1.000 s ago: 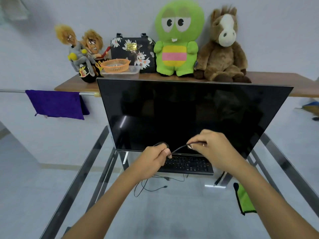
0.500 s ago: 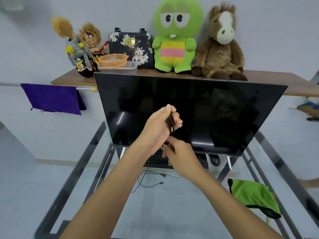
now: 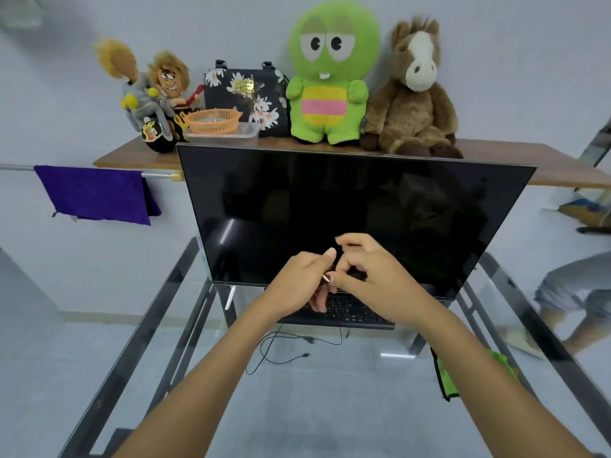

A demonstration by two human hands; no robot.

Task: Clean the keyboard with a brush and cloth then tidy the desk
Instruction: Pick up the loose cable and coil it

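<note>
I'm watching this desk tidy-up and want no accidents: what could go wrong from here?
Both hands, left hand and right hand, work close in front of the monitor; a slip might knock or smudge it. The loose black cable trails on the glass desk near the forearms and could snag. What the fingers hold is unclear.

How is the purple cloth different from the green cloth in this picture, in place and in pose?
The purple cloth hangs flat over a metal rail at the left, while the green cloth lies crumpled on the glass desk at the right. The purple cloth shows whole; the green cloth is partly hidden behind the person's right forearm. Neither is touched by a hand.
</note>
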